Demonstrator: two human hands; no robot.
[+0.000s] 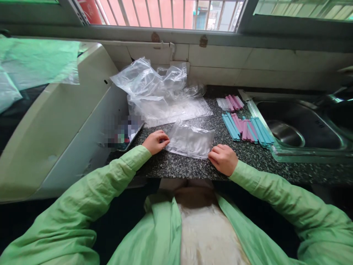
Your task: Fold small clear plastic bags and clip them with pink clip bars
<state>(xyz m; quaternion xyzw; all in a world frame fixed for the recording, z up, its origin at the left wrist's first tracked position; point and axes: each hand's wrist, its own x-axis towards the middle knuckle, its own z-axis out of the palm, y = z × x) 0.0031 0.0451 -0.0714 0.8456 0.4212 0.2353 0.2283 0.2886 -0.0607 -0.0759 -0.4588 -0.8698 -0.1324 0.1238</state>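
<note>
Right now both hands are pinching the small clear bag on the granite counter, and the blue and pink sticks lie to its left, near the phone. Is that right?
Not quite. In the head view the left hand and right hand do hold the small clear bag on the granite counter, but the blue and pink sticks lie to its right, beside the sink.

Clear glossy crinkled plastic bag (190, 140) between hands; speckled polished granite counter (193, 167) beneath; matt plastic sticks (248, 129), shiny steel sink (300, 127) right of right hand.
</note>
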